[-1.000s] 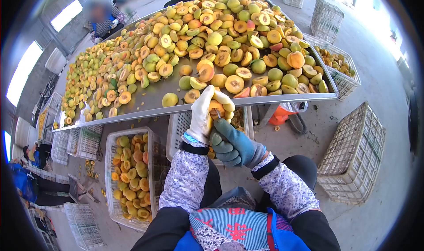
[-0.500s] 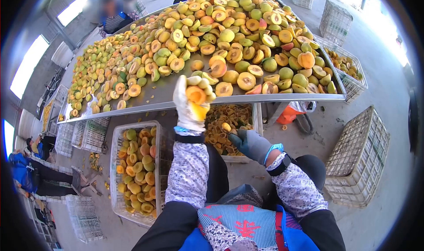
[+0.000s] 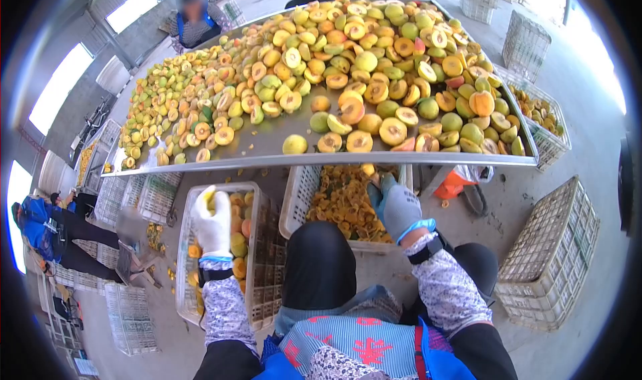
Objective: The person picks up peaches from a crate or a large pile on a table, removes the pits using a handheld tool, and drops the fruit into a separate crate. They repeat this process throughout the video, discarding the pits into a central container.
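My left hand (image 3: 212,223), in a white glove with yellow-stained fingertips, is over the left plastic crate (image 3: 259,273) of peach halves (image 3: 239,246). Its fingers are curled but apart, and I see no fruit in them. My right hand (image 3: 396,206), in a grey-blue glove, is closed around a small tool (image 3: 368,170) with a yellow tip; most of it is hidden by the fingers. This hand is above a crate (image 3: 294,203) of brownish-yellow scraps (image 3: 344,209). Cut peaches (image 3: 361,60) are heaped on the metal table (image 3: 267,134) in front.
The table's raised metal rim (image 3: 321,161) runs above both crates. Stacked crates (image 3: 552,260) stand at right, and a fruit-filled crate (image 3: 538,116) is beyond the table's right end. A person (image 3: 194,22) sits across the table; another person (image 3: 50,229) is at far left.
My left hand has moved left and down from the table edge to the left crate, and the peach half is gone from it. My right hand has risen slightly, still gripping the tool.
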The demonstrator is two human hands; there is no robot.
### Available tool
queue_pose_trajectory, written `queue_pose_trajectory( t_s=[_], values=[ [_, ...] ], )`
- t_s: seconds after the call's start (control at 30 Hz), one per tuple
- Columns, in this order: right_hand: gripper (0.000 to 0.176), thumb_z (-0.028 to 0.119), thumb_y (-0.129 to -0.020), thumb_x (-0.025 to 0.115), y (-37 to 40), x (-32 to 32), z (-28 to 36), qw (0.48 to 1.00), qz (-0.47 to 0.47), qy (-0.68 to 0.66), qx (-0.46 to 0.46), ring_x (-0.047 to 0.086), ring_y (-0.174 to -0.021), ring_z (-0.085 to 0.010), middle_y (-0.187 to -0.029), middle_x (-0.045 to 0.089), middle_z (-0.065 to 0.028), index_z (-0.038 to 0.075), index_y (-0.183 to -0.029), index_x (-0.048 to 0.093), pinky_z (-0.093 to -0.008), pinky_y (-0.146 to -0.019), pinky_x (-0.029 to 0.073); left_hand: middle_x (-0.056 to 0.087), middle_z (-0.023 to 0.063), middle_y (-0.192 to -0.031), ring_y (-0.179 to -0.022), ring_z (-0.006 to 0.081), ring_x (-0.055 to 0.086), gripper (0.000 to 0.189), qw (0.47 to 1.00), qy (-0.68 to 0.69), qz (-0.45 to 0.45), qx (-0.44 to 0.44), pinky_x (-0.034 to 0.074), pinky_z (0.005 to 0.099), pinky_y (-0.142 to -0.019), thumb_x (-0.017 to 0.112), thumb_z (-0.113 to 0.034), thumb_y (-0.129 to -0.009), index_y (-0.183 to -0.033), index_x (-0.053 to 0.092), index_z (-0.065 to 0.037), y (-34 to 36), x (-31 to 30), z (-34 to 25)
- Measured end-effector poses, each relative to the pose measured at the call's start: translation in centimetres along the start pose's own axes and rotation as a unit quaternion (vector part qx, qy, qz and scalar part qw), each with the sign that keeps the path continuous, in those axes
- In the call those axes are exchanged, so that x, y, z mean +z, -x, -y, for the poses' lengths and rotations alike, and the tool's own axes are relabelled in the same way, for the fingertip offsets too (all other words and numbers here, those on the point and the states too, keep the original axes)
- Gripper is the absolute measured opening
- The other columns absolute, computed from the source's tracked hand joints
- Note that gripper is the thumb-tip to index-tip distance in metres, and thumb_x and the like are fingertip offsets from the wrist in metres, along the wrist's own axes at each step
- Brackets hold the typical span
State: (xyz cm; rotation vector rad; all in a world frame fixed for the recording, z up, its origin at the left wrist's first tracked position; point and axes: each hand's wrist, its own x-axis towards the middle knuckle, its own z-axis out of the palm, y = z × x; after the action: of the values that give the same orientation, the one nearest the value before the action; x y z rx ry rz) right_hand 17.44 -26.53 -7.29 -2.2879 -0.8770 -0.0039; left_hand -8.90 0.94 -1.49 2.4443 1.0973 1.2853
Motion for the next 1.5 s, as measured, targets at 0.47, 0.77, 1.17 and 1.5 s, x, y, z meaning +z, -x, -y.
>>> queue_pose_trajectory(
  t_s=[0.47,0.77,1.17,1.5],
  values=[
    [0.029,0.033,-0.097,0.062,0.3,-2.0,0.7,0.997,0.026,-0.067,-0.008,0.067,-0.077,-0.0445,-0.082,0.069,-0.0252,0.005,-0.095,0.064,-0.0551,-0.067,0.052,0.071,0.0141,-0.115,-0.106,0.0265,0.068,0.053,0.942,0.043,0.32,-0.089,0.053,0.0379,-0.093,0.079,-0.03,-0.076,-0.12,0.066,-0.004,-10.3,16.1,-11.9],
    [0.029,0.03,-0.099,0.06,-0.1,-3.9,4.2,0.962,0.039,-0.263,-0.06,0.064,-0.079,-0.048,-0.082,0.066,-0.0274,0.001,-0.097,0.062,-0.0508,-0.063,0.049,0.062,0.0184,-0.132,-0.111,0.0296,0.066,0.048,0.504,0.759,0.318,-0.265,0.057,0.0422,-0.089,0.043,-0.035,-0.106,-0.136,0.056,0.0,-3.9,11.7,-18.2],
    [0.029,0.028,-0.103,0.056,-0.3,-3.7,3.7,0.955,0.028,-0.29,-0.048,0.069,-0.078,-0.0381,-0.084,0.068,-0.0226,0.0,-0.104,0.062,-0.0436,-0.067,0.051,0.069,0.0166,-0.111,-0.095,0.0272,0.069,0.04,0.571,0.735,0.227,-0.289,0.059,0.039,-0.081,0.047,-0.037,-0.106,-0.116,0.061,-0.001,1.2,12.5,-24.6],
    [0.036,0.031,-0.106,0.051,1.0,-0.1,3.0,0.897,0.071,-0.433,-0.041,0.059,-0.075,-0.0128,-0.08,0.069,-0.0077,-0.002,-0.1,0.064,-0.033,-0.069,0.05,0.072,0.0149,-0.095,-0.08,0.0217,0.07,0.049,0.677,0.637,0.29,-0.228,0.059,0.0339,-0.074,0.047,-0.043,-0.105,-0.099,0.068,0.001,1.2,11.6,-23.5]
  ],
)
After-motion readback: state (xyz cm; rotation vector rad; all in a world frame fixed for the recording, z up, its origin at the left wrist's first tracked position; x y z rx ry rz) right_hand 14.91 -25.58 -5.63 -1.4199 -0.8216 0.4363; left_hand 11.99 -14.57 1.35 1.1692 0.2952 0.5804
